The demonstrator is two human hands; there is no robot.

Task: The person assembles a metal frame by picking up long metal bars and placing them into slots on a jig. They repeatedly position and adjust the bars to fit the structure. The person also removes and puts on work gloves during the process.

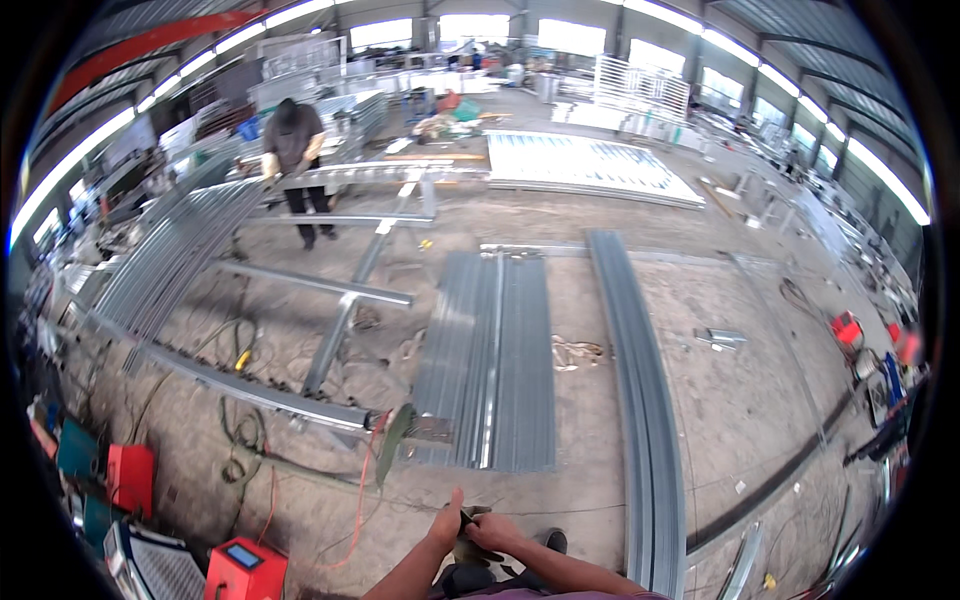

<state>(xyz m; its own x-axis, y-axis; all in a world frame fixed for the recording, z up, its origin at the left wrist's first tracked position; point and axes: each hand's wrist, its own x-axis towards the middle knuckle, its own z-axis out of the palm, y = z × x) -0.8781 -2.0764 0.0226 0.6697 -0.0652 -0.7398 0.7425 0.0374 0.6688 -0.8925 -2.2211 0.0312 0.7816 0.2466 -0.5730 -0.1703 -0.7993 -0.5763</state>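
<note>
Both my hands are together in front of my body at the bottom centre. My left hand (446, 522), thumb pointing up, is closed around a small dark thing whose kind I cannot make out. Right beside it, my right hand (490, 532) is closed at the same dark thing, its fingers partly hidden. A drab greenish piece, perhaps cloth, hangs below the hands. Ahead of them on the floor lies a flat bundle of grey metal profiles (455, 350), apart from my hands.
A long stack of metal profiles (640, 400) lies to the right. A metal frame (350, 290) and racked tubes (180, 250) stand left, where a co-worker (293, 150) stands bent over. Red machines (245, 572) with hoses and cables sit at lower left. White panels (590, 165) lie behind.
</note>
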